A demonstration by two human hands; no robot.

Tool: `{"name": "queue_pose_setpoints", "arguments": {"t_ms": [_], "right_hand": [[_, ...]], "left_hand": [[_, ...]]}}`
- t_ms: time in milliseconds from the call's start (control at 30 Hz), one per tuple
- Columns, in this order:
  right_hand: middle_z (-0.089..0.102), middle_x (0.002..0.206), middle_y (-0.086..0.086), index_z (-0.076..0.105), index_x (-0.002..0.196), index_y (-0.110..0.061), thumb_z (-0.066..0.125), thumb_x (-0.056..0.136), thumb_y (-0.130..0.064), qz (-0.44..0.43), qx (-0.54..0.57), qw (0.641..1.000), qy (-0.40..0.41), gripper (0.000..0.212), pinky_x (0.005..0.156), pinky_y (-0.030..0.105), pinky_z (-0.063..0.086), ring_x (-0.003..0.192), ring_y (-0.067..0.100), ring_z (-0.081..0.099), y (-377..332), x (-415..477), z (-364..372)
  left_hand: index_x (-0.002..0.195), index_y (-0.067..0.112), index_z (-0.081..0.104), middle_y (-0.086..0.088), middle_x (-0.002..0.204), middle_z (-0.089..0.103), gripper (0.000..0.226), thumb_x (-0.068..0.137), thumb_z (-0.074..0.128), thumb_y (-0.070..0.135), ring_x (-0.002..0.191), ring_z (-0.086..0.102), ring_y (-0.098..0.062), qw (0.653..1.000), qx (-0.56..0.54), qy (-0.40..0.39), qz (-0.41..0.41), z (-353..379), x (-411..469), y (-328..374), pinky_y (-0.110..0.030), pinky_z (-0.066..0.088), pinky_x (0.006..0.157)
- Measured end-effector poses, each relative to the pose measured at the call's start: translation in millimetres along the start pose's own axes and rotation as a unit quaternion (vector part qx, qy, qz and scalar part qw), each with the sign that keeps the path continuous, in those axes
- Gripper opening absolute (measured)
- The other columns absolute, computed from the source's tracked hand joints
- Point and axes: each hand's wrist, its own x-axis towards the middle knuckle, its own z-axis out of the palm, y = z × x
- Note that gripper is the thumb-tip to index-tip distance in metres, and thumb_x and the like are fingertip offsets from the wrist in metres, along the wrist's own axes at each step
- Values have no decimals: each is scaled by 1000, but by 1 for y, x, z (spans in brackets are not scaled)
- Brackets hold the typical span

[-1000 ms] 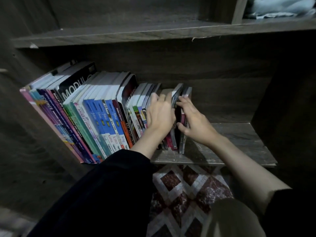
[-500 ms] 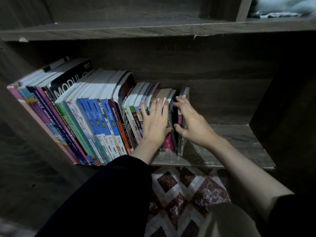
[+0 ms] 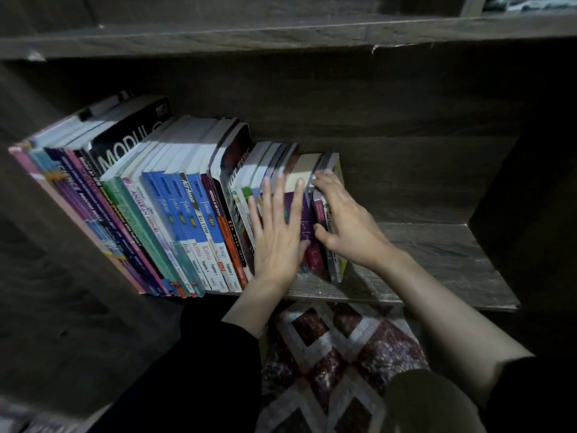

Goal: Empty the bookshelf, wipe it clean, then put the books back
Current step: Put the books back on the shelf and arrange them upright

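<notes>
A row of books (image 3: 187, 207) stands on the dark wooden shelf board (image 3: 437, 260), leaning left and filling its left half. My left hand (image 3: 278, 242) lies flat with straight fingers against the spines of the small books near the row's right end, beside a purple book (image 3: 304, 220). My right hand (image 3: 346, 226) grips the thin books at the very end (image 3: 338, 267), fingers curled over their tops and thumb tucked in at their spines. Both hands partly hide these small books.
The right half of the shelf board is bare wood up to the side wall (image 3: 524, 214). Another shelf (image 3: 281, 35) runs overhead, with pale cloth (image 3: 530, 1) at its top right. A patterned mat (image 3: 343, 354) covers the floor below.
My left hand has gone from curled over the small books to flat on their spines. The dark book that stuck up between my hands now sits level with its neighbours.
</notes>
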Motion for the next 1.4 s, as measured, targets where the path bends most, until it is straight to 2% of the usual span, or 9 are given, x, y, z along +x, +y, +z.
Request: {"name": "queue_pose_setpoints", "arguments": {"t_ms": [100, 300, 500, 600, 767, 1100, 1233, 1300, 1400], "right_hand": [[17, 158, 0, 23, 148, -14, 63, 84, -16, 10, -7, 1000, 1, 76, 117, 30, 16, 146, 7, 2, -2, 2, 1], [-2, 160, -7, 14, 150, -28, 67, 80, -8, 43, 142, 989, -8, 89, 112, 35, 18, 146, 10, 2, -3, -2, -4], [24, 155, 2, 10, 151, -30, 66, 86, -17, 172, 282, 941, 75, 86, 114, 47, 26, 140, 16, 27, 8, -23, 4], [38, 142, -4, 7, 150, -32, 63, 86, -8, 182, 324, 928, 27, 88, 104, 31, 35, 128, 11, 42, 11, -33, 8], [16, 158, -8, 0, 150, -38, 66, 85, -10, 127, 292, 948, -11, 96, 116, 32, 24, 143, 11, 24, 6, -36, 12], [11, 158, -10, 2, 149, -46, 69, 82, -13, 82, 207, 973, -61, 100, 114, 29, 21, 142, 8, 16, 6, -26, 4], [-6, 158, -12, -13, 147, -45, 73, 77, -4, 68, 213, 967, -118, 117, 112, 18, 14, 142, 1, 1, 9, -29, 2], [-10, 158, -13, -15, 147, -43, 69, 77, 4, 77, 241, 960, -118, 119, 115, 19, 14, 143, 1, 0, 10, -31, 0], [-8, 160, -10, -16, 145, -47, 63, 79, 6, 85, 245, 959, -111, 116, 119, 33, 16, 146, 8, 4, 9, -30, 1]], "left_hand": [[147, 17, -21, -12, 156, -14, 134, 64, 82, 42, 141, -26, -27, 999, 14, -17, -50, 6, -5, -12, -48, -18, 112], [146, 16, -24, -7, 155, -17, 134, 66, 79, 48, 140, -31, -23, 999, 15, -35, -37, 5, -5, -18, -48, -18, 112], [151, 18, 14, -7, 157, 17, 93, 75, 67, 25, 146, -1, -22, 989, -138, 7, -44, -15, -7, -15, -50, -5, 116], [147, 21, 30, -9, 152, 28, 84, 69, 59, 27, 143, 10, -27, 984, -176, 8, -40, -31, 4, -4, -49, -6, 114], [144, 24, 38, -1, 145, 36, 73, 75, 61, 20, 141, 10, -25, 990, -131, -48, 18, -42, 12, 16, -43, -18, 111], [145, 33, 27, 2, 139, 41, 57, 93, 46, 44, 126, 31, -15, 965, -239, -49, -99, -52, -32, 32, -30, 23, 102], [142, 38, 15, -10, 103, 64, 56, 96, 45, 45, 79, 65, -21, 900, -395, -101, -154, -46, -26, 39, -37, 57, 71], [147, 34, 9, -2, 66, 57, 61, 99, 45, 31, 49, 54, -12, 888, -415, -118, -155, -44, -18, 44, -25, 47, 46], [151, 26, 8, 0, 56, 50, 60, 101, 39, 16, 41, 44, -11, 894, -406, -119, -148, -50, -16, 47, -24, 39, 39]]}}
